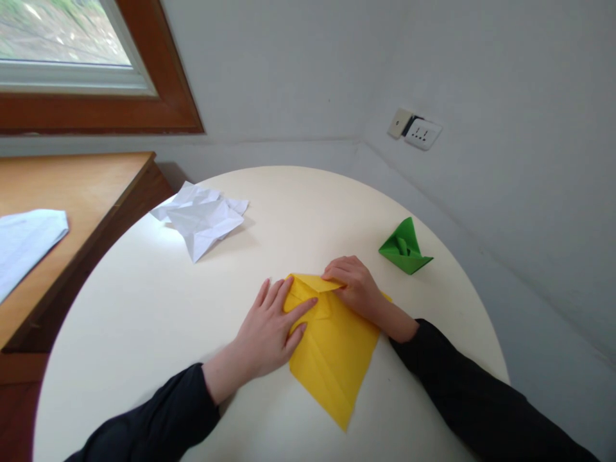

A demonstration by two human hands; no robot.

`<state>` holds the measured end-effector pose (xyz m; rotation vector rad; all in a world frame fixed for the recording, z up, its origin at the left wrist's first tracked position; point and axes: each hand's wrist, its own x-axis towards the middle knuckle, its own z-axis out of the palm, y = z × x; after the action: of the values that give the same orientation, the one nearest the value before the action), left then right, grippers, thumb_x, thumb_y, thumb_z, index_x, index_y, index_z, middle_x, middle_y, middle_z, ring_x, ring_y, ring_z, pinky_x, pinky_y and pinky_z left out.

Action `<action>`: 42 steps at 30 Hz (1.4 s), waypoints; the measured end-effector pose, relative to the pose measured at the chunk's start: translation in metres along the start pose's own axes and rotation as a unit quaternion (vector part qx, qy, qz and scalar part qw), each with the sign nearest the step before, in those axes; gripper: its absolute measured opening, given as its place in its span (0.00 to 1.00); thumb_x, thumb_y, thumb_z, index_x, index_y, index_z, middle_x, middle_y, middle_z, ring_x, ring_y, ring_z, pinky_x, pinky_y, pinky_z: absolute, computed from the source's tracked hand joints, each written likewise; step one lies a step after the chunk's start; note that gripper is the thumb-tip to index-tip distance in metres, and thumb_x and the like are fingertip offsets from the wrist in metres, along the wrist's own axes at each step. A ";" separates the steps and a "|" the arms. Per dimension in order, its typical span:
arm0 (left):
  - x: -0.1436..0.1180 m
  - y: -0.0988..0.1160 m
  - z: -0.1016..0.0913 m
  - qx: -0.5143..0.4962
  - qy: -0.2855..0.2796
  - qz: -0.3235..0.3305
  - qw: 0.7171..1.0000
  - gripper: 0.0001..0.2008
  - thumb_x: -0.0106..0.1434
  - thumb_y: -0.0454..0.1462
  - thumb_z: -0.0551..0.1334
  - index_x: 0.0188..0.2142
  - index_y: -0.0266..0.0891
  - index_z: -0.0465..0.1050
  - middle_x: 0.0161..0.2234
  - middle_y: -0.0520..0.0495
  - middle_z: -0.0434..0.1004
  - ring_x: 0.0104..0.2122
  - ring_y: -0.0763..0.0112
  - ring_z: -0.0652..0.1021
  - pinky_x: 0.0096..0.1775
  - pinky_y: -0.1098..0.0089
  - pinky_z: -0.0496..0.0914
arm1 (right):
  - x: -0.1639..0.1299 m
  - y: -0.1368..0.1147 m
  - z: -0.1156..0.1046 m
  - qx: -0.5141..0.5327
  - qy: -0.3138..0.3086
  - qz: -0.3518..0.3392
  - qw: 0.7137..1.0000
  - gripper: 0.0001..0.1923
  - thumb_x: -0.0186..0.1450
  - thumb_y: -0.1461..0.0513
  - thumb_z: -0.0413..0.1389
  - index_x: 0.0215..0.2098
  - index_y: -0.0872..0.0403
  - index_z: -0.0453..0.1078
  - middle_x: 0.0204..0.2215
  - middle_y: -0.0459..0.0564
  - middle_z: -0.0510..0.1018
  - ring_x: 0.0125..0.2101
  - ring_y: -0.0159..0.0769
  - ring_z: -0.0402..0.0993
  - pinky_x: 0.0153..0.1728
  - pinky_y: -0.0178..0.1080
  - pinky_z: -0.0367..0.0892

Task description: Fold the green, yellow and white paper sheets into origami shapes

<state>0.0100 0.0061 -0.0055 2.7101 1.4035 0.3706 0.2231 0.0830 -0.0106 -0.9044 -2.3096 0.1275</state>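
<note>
Pressing yellow paper [332, 346] on round cream table [144, 308]: left hand [269, 327] spread flat, right hand [353, 285] pinching fold (grey corner walls).

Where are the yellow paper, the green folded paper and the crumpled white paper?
yellow paper [332, 359]: head view, on its flat lower half.
green folded paper [404, 251]: head view, on its middle.
crumpled white paper [202, 221]: head view, on its middle.

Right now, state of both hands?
Left hand: open, flat, fingers pressing the yellow paper down.
Right hand: fingers curled on the paper's folded top edge; a true pinch cannot be told.
</note>
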 end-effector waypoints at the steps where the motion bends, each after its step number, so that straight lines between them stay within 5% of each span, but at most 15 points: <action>1: 0.000 0.000 0.000 -0.004 -0.001 -0.002 1.000 0.21 0.65 0.41 0.52 0.58 0.52 0.59 0.60 0.43 0.56 0.59 0.52 0.57 0.57 0.47 0.52 | -0.001 0.000 0.000 -0.001 0.001 -0.016 1.000 0.09 0.58 0.71 0.50 0.28 0.53 0.68 0.30 0.49 0.78 0.35 0.37 0.72 0.38 0.39 0.60; 6: -0.001 0.001 0.000 -0.027 0.007 -0.010 1.000 0.19 0.66 0.41 0.50 0.55 0.49 0.65 0.57 0.42 0.60 0.58 0.52 0.58 0.57 0.46 0.54 | -0.001 0.001 -0.001 0.001 -0.019 -0.091 0.996 0.12 0.58 0.73 0.46 0.31 0.54 0.66 0.34 0.50 0.80 0.37 0.35 0.74 0.39 0.39 0.60; 13: -0.002 0.002 0.001 -0.021 0.041 -0.001 0.999 0.18 0.64 0.38 0.52 0.54 0.46 0.67 0.59 0.41 0.56 0.61 0.45 0.51 0.57 0.44 0.53 | -0.001 0.001 -0.002 -0.040 -0.058 -0.104 0.992 0.12 0.61 0.73 0.45 0.32 0.55 0.67 0.34 0.51 0.79 0.35 0.35 0.73 0.38 0.39 0.61; 21: 0.002 0.000 0.002 0.012 -0.013 0.074 0.997 0.19 0.66 0.35 0.48 0.55 0.35 0.63 0.63 0.39 0.51 0.63 0.52 0.50 0.60 0.49 0.50 | 0.000 0.000 -0.001 -0.081 -0.070 -0.098 0.989 0.12 0.61 0.73 0.45 0.33 0.55 0.67 0.34 0.52 0.78 0.38 0.37 0.72 0.39 0.39 0.61; 31: 0.004 0.000 0.000 0.009 -0.032 0.076 0.997 0.16 0.68 0.36 0.46 0.50 0.33 0.65 0.61 0.33 0.54 0.62 0.57 0.54 0.60 0.52 0.50 | 0.001 -0.007 -0.002 -0.115 -0.061 -0.142 0.981 0.15 0.64 0.71 0.44 0.44 0.57 0.68 0.41 0.54 0.78 0.43 0.39 0.72 0.43 0.41 0.62; 42: 0.003 -0.001 0.004 0.023 -0.028 0.076 0.996 0.20 0.68 0.38 0.45 0.57 0.36 0.60 0.61 0.38 0.56 0.61 0.59 0.56 0.60 0.54 0.49 | 0.000 0.004 0.005 -0.077 -0.075 -0.090 0.990 0.17 0.62 0.72 0.46 0.44 0.56 0.70 0.42 0.53 0.79 0.46 0.39 0.72 0.44 0.43 0.64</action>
<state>0.0117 0.0092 -0.0093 2.8493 1.2108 0.2720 0.2225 0.0868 -0.0164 -0.7785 -2.5568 -0.0625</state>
